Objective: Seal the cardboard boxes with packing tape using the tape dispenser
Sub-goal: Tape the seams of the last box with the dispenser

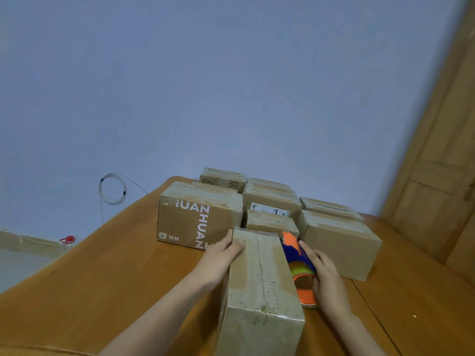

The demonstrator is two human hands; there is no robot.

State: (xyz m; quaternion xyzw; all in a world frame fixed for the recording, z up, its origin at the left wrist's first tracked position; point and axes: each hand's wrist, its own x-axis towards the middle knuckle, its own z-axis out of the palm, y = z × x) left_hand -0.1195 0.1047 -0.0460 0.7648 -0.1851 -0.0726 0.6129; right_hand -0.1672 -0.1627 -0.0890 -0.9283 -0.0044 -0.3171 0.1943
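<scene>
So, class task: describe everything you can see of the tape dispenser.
The tape dispenser is blue plastic with an orange front piece and an orange hub holding a roll of clear tape. It lies beside the right side of the nearest box, low against the wooden table. The right hand grips it, fingers over its top.

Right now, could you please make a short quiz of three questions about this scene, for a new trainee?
1. True or false: the left hand rests on the near box.
2. Which hand holds the tape dispenser? A) left B) right C) neither
3. Fill in: the dispenser is at the near box's ____ side, seen from the camera.

Key: 1 true; 2 B; 3 right.
</scene>
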